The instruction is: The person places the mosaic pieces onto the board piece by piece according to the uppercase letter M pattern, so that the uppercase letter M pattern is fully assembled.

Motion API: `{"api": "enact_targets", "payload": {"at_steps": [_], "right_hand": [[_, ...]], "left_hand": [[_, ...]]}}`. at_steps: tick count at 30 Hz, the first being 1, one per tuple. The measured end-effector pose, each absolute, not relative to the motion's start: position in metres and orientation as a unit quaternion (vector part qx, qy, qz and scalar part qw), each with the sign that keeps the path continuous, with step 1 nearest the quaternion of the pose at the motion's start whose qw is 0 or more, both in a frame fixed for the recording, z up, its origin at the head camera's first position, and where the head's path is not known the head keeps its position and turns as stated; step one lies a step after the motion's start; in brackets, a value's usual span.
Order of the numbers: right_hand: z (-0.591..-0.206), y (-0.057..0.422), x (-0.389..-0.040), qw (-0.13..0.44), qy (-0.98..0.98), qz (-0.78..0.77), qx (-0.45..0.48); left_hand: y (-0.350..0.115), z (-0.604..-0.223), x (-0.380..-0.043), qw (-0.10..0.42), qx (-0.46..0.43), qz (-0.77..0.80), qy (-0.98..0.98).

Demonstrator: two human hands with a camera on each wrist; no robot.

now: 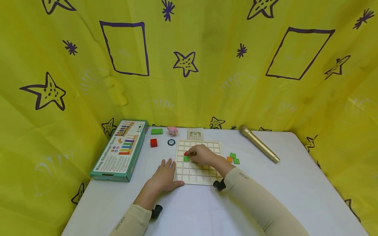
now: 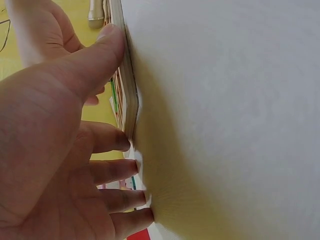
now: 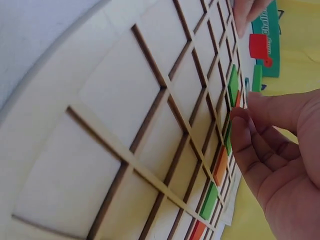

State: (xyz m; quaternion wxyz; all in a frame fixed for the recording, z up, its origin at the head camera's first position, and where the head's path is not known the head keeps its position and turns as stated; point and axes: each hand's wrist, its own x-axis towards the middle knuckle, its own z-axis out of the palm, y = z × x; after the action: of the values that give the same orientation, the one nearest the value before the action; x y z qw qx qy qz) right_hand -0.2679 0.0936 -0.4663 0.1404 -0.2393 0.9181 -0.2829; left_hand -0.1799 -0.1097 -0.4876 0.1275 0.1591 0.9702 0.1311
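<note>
Beige sleeves [image 1: 260, 200] stretch across the bench [image 1: 298, 164]! Left hand [image 1: 163, 177] spread open, thumb on the grid board [image 1: 186, 170] at its near-left corner; right hand [image 1: 202, 154] over the board, thumb and fingertip together beside red piece [image 1: 185, 153] and green tile [image 1: 186, 158]. Pinching anything? Can't tell. Three loose tiles [image 1: 236, 161] sit right.

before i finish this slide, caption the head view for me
Right hand over a gridded board, left hand at its near left corner, loose green and orange tiles alongside.
</note>
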Motion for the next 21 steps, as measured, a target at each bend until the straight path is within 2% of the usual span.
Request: {"api": "enact_targets", "payload": {"at_steps": [21], "right_hand": [[-0.441,0.139,-0.255,0.128,0.892,-0.378,-0.212]], "left_hand": [[-0.108,-0.487,-0.18,0.131,0.149,0.133,0.971]]}}
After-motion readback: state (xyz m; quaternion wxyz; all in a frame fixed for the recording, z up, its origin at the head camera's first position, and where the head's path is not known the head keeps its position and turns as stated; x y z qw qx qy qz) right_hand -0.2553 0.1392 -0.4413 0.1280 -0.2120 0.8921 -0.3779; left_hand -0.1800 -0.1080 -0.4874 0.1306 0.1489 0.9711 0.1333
